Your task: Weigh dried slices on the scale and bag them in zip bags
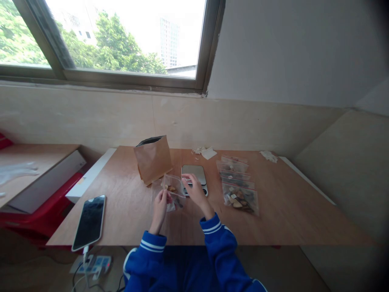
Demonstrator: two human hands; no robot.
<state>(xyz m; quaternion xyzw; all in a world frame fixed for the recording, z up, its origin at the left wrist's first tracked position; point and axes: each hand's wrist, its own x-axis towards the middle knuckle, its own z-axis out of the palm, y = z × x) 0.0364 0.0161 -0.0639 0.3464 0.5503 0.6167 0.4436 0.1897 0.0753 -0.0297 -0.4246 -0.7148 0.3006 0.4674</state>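
Note:
A clear zip bag with brownish dried slices in it is pinched at its left side by my left hand. My right hand is at the bag's right edge, above the kitchen scale; its thumb and fingers look apart, and whether they touch the plastic is unclear. Beneath the held bag lies more clear plastic packaging with dark bits and something white. Just behind stands an open brown paper pouch, leaning a little.
Several filled zip bags overlap in a row right of the scale. A phone on a charging cable lies at the table's left edge, above a power strip. Crumpled white scraps lie by the wall. A red stool stands left.

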